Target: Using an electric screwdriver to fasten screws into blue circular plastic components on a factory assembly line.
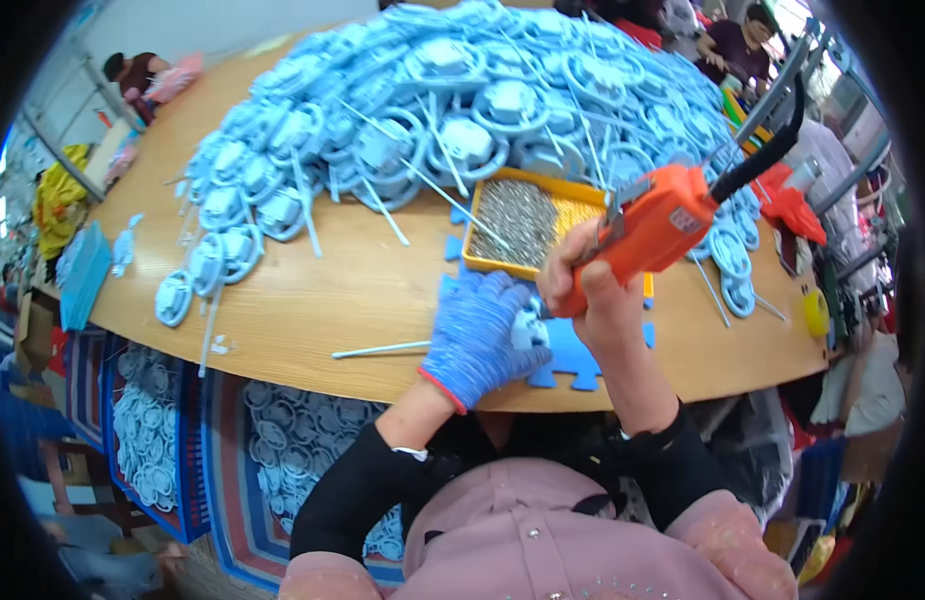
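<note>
My left hand (475, 335), in a blue knitted glove with a red cuff edge, is closed on a light blue plastic part (529, 328). It presses the part on a blue foam mat (575, 350) near the table's front edge. From under the glove a thin light blue stick (383, 350) points left. My bare right hand (598, 295) is wrapped round an orange electric screwdriver (648, 230) with a thick black cord, slanting over the mat. Its lower end is close to the part, but fingers hide its tip. Just beyond both hands sits a yellow tray (498, 267) of metal screws (515, 212) and small yellow pieces (575, 215).
A large heap of light blue plastic parts (443, 60) with sticks covers the table's far side. Striped bags (228, 480) of similar parts stand below the front edge at left. Yellow tape (816, 313) lies at the right. Other people (743, 45) are at the back.
</note>
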Demonstrator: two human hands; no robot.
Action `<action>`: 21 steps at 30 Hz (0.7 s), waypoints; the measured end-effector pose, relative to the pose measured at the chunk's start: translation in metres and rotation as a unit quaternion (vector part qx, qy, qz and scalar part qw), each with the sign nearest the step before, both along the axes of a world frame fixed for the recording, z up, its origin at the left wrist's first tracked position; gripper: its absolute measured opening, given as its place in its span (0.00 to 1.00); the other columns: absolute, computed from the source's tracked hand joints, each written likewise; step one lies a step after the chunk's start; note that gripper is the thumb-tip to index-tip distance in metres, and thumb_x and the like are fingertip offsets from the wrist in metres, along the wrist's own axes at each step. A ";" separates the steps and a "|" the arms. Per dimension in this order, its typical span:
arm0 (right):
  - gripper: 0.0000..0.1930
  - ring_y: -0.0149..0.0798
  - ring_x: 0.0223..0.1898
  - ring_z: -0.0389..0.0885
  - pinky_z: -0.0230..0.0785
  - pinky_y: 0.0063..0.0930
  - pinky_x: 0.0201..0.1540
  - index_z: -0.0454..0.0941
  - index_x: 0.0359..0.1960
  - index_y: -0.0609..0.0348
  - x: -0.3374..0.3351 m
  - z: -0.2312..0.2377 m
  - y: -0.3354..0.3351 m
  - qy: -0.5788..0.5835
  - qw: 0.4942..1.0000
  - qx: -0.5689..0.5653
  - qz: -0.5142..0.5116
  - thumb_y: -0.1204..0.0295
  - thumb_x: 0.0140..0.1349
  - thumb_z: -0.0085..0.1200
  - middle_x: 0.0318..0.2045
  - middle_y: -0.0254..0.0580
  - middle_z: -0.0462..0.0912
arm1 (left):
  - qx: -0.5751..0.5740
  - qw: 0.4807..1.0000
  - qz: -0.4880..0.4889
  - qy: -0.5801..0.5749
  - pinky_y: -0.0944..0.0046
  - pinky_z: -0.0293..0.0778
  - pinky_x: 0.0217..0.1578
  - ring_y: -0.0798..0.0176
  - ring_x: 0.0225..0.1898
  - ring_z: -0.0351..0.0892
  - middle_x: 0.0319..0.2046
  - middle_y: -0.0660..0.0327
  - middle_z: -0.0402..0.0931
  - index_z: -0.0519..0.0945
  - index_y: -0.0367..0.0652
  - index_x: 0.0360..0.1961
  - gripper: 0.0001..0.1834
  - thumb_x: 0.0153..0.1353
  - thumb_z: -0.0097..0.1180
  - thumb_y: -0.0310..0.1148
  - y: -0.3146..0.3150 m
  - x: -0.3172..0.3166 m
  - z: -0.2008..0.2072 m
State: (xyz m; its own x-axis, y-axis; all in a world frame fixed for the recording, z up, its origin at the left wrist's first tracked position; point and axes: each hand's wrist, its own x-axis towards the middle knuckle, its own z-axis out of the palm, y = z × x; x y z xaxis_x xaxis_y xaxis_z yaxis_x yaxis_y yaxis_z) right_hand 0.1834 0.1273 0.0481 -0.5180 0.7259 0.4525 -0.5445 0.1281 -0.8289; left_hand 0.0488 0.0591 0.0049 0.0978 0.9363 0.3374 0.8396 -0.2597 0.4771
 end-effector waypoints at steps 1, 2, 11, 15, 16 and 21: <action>0.23 0.32 0.20 0.69 0.62 0.25 0.22 0.67 0.38 0.56 -0.003 0.000 -0.003 -0.010 1.000 -0.021 -0.019 0.49 0.59 0.58 0.20 0.35 0.71 | 0.004 1.000 0.003 -0.005 0.49 0.68 0.47 0.43 0.48 0.71 0.43 0.51 0.74 0.76 0.45 0.43 0.29 0.38 0.69 0.46 -0.002 -0.003 0.001; 0.23 0.32 0.21 0.70 0.63 0.27 0.22 0.67 0.39 0.56 -0.005 0.000 -0.005 -0.019 0.998 -0.042 -0.036 0.49 0.59 0.58 0.21 0.35 0.71 | 0.064 0.998 0.008 0.000 0.50 0.69 0.43 0.44 0.45 0.72 0.41 0.53 0.74 0.76 0.46 0.39 0.27 0.39 0.69 0.46 -0.014 -0.009 -0.001; 0.26 0.33 0.20 0.72 0.66 0.26 0.24 0.68 0.40 0.57 0.027 0.024 0.029 0.085 0.992 -0.038 -0.090 0.48 0.56 0.61 0.21 0.37 0.72 | 0.024 0.980 0.158 0.115 0.52 0.67 0.55 0.47 0.55 0.70 0.52 0.51 0.71 0.70 0.41 0.56 0.43 0.41 0.69 0.54 -0.010 -0.135 0.048; 0.27 0.32 0.20 0.72 0.67 0.26 0.22 0.67 0.38 0.59 0.021 0.010 0.026 0.059 0.996 -0.028 -0.067 0.49 0.54 0.64 0.20 0.36 0.72 | -0.121 0.933 0.338 0.010 0.50 0.61 0.60 0.43 0.62 0.62 0.59 0.42 0.63 0.53 0.41 0.69 0.57 0.43 0.65 0.58 0.112 -0.152 0.048; 0.27 0.32 0.20 0.72 0.67 0.26 0.22 0.67 0.38 0.59 0.024 0.011 0.030 0.055 0.996 -0.031 -0.070 0.49 0.54 0.64 0.20 0.36 0.72 | -0.111 0.926 0.358 0.033 0.48 0.59 0.61 0.41 0.63 0.60 0.61 0.40 0.61 0.49 0.41 0.70 0.60 0.42 0.65 0.59 0.129 -0.140 0.045; 0.29 0.29 0.19 0.66 0.58 0.23 0.24 0.68 0.39 0.54 0.050 0.015 0.054 0.029 0.989 -0.001 -0.147 0.41 0.55 0.58 0.21 0.31 0.69 | -0.117 0.940 0.320 0.024 0.50 0.74 0.45 0.41 0.46 0.77 0.47 0.37 0.73 0.54 0.33 0.67 0.57 0.45 0.65 0.58 0.152 -0.155 0.034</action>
